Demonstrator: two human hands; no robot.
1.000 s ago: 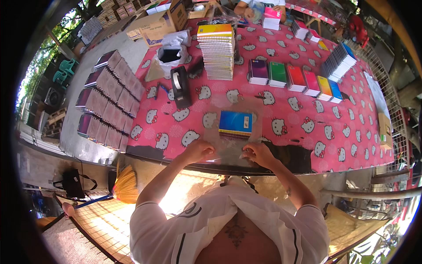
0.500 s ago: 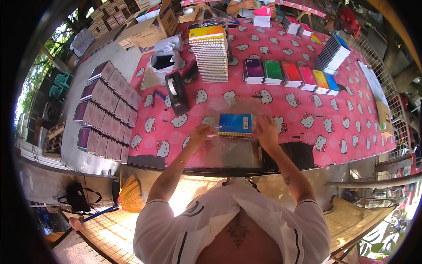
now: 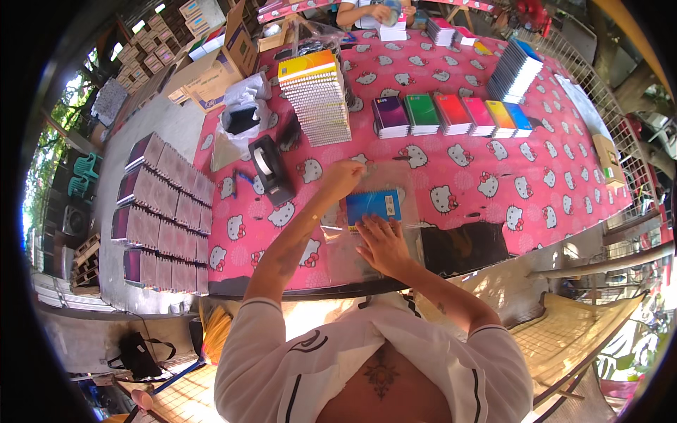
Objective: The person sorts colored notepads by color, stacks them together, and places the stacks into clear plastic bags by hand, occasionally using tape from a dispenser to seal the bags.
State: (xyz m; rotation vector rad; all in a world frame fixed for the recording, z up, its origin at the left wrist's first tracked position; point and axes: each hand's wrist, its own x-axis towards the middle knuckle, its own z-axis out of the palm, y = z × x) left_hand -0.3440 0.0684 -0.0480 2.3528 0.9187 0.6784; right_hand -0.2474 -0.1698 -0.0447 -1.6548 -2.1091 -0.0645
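A blue spiral notebook [image 3: 367,202] lies flat on a clear plastic sheet [image 3: 402,180] near the table's front edge. My right hand [image 3: 384,245] rests on the notebook's lower part, fingers spread and flat. Beyond the notebook's upper left corner is my left hand [image 3: 343,178], its fingers closed at the plastic's edge; their tips are hard to make out. A black tape dispenser [image 3: 271,169] stands to the left of that hand.
Notebook stacks in several colours [image 3: 423,115] line the table's middle, beside a tall yellow-topped stack [image 3: 315,99]. Dark notebook piles [image 3: 166,218] stand at the left. An open cardboard box [image 3: 215,70] is at the far left. Across the table a co-worker's hands [image 3: 388,13] handle notebooks.
My right hand has moved from the notebook's right side onto its lower part and spread flat. My left hand has moved up and right, past the notebook's upper left corner. The view has shifted.
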